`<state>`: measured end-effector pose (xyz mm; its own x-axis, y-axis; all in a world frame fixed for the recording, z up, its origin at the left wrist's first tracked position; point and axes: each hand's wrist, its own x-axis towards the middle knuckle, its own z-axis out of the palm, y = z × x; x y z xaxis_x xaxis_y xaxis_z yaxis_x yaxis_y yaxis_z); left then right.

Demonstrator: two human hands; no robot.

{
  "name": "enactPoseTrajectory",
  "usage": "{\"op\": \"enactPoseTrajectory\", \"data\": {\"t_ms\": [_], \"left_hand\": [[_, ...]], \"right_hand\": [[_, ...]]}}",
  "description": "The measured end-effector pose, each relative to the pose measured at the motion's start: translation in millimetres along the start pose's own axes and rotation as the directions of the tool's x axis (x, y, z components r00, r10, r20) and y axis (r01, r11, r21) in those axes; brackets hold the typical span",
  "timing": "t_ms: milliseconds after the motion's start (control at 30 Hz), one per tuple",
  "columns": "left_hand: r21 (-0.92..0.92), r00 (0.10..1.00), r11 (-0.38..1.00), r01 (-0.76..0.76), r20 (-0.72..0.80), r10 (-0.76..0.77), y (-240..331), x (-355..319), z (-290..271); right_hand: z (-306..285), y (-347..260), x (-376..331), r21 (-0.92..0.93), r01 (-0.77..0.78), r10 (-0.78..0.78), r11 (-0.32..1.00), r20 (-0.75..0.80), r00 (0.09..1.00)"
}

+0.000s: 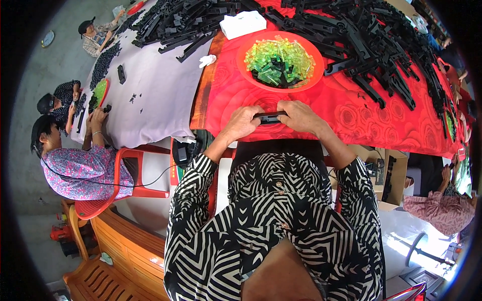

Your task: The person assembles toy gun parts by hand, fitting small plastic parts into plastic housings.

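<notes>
Between my two hands I hold a short black plastic part level above the near edge of the red-covered table. My left hand grips its left end and my right hand its right end, fingers closed on both. Fingers hide the part's ends. Just beyond my hands stands a round red tray, holding many small translucent yellow-green pieces and some small black pieces in the middle.
Long black plastic parts are heaped at the back right, more at the back left. A white tissue box stands beyond the tray. Co-workers sit at left, one on a red chair. A cardboard box stands below right.
</notes>
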<state>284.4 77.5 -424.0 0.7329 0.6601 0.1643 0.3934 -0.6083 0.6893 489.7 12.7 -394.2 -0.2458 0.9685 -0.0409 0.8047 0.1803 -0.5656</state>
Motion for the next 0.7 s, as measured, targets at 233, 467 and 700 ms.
{"op": "enactPoseTrajectory", "data": {"t_ms": [233,467,700], "left_hand": [[0.027,0.979,0.985,0.170,0.106,-0.172,24.4,4.6,-11.5],[0.290,0.978,0.956,0.048,0.183,-0.104,36.0,18.7,-13.2],[0.083,0.995,0.996,-0.023,0.099,0.015,21.5,16.5,-1.9]], "right_hand": [[3.4,-2.2,3.2,-0.025,0.007,-0.007,1.000,-0.017,1.000],[8.5,-6.9,0.7,-0.106,0.035,-0.046,0.994,-0.100,0.994],[2.5,-9.6,-0.6,-0.291,0.131,-0.164,0.948,-0.091,0.982]]}}
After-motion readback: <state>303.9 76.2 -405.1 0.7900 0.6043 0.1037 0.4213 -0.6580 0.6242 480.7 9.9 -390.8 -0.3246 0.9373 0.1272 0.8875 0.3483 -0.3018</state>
